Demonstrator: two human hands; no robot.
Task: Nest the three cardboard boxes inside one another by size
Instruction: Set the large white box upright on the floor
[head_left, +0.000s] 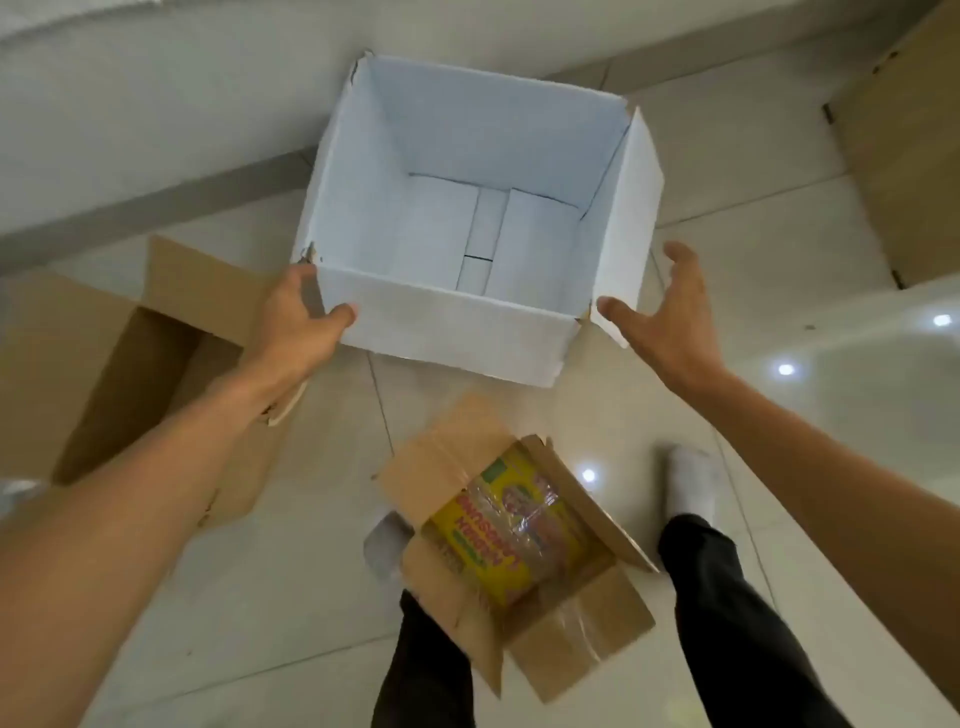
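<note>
A white cardboard box stands open and empty in the middle of the view. My left hand grips its near left corner, thumb over the near flap. My right hand hovers with fingers spread beside the near right corner, next to the right flap, not clearly touching. A larger brown cardboard box lies open on the floor to the left, partly behind my left arm. A small brown box sits on the floor near my feet, flaps open, with yellow printed packaging inside.
The floor is glossy pale tile with light reflections. A grey wall base runs along the top left. Another brown cardboard piece stands at the upper right. My feet in white socks are beside the small box.
</note>
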